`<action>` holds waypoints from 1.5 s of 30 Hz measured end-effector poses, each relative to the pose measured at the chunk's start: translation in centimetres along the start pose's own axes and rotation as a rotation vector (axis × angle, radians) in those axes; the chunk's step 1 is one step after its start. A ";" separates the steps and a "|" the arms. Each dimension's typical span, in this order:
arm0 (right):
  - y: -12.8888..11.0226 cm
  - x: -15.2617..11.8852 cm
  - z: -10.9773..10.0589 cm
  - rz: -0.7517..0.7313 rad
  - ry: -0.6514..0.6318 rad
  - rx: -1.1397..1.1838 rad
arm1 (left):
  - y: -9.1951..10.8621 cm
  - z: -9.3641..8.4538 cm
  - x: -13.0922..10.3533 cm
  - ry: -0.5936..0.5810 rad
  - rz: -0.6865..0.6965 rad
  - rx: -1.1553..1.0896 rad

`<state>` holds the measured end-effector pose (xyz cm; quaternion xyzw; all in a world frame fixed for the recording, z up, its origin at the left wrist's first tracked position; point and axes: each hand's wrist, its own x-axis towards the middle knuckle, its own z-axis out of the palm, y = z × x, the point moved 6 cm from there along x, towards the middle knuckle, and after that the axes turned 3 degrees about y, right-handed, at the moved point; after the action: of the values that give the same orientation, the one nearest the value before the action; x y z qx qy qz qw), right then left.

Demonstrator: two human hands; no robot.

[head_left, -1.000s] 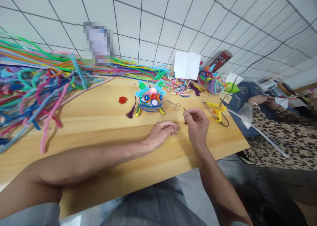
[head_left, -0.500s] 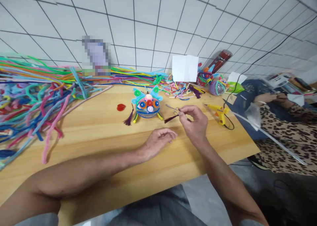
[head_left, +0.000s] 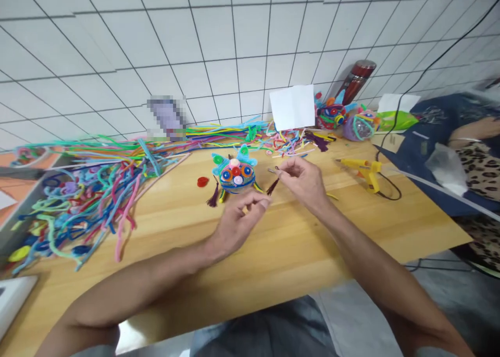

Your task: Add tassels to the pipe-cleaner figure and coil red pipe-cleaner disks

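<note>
The right hand (head_left: 304, 184) has its grip pinched on a purple tassel (head_left: 273, 186) by the top; the tassel slants down and leftward, strands nearest the left hand (head_left: 234, 222). Whether those half-curled fingers touch it, I can't tell. Beyond, a colourful toy (head_left: 236, 173) stands on the table (head_left: 172, 211).

Clock taken from view center. Tiled wall (head_left: 219, 28) ran across 12. Creased white sheet (head_left: 292, 108) was at 1, red thermos (head_left: 356, 82) at 2 near the wall, green packet (head_left: 396, 121) between 2 and 3. Black cable (head_left: 434, 71) hung past it. Co-worker's leopard-print clothing (head_left: 478, 167) showed at 3. Pixelated object (head_left: 167, 118) was at 10.
</note>
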<state>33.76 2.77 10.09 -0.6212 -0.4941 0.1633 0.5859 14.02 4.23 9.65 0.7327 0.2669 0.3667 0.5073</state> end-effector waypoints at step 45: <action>-12.5 0.9 -0.4 -0.733 0.212 -0.576 | -2.0 -8.4 3.5 0.152 -0.004 -0.346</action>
<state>29.20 1.09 21.65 -0.5564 -0.6434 -0.2618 0.4560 9.20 12.18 10.51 0.6042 0.2389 0.4602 0.6050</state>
